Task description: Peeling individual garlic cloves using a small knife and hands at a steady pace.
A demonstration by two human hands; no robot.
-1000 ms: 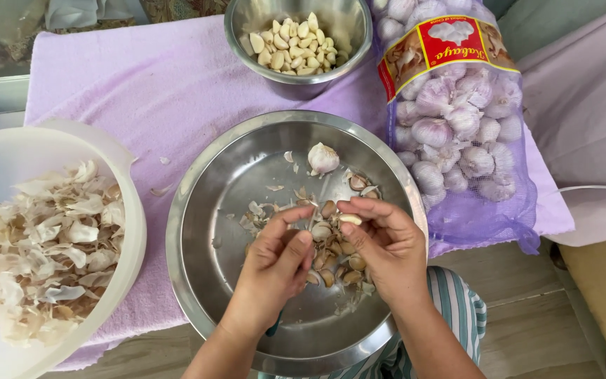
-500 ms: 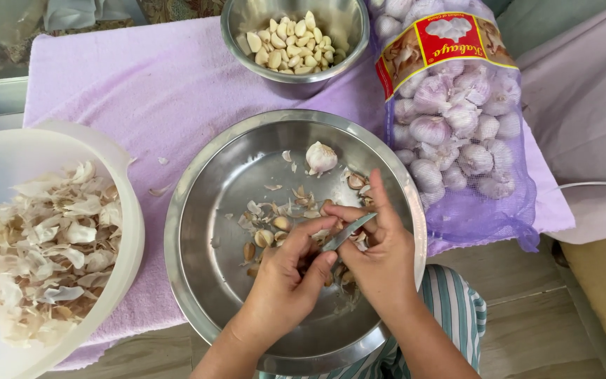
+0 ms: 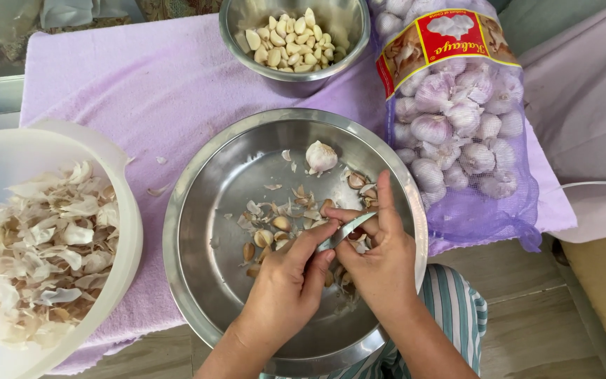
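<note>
Over the shiny round steel pan, both hands pinch a thin metal blade.

Purple mesh garlic bag, red-yellow label, lies upper right.

It looks like a home kitchen corner: steel bowls, a mesh bag of garlic, a cloth-covered bench.
</note>
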